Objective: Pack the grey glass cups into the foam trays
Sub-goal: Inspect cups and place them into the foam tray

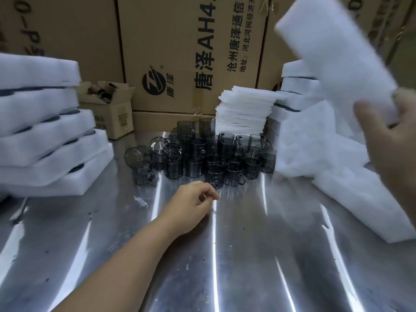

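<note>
My right hand (387, 140) grips foam tray (333, 52), raised at right, blurred. My left hand (193, 199) loosely curled, empty, just before grey cups (202, 154) clustered on steel table (247, 255). Filled trays (45, 136) stacked left. Many cups unpacked; judge roughly midway.

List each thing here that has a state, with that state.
left hand, loosely curled, holding nothing
right hand, gripping the foam tray
foam tray, lifted, blurred
grey glass cups, loose on the table, mostly upright, few tipped
stacked foam trays at left, dark shapes in slots
small cardboard box, open
</note>
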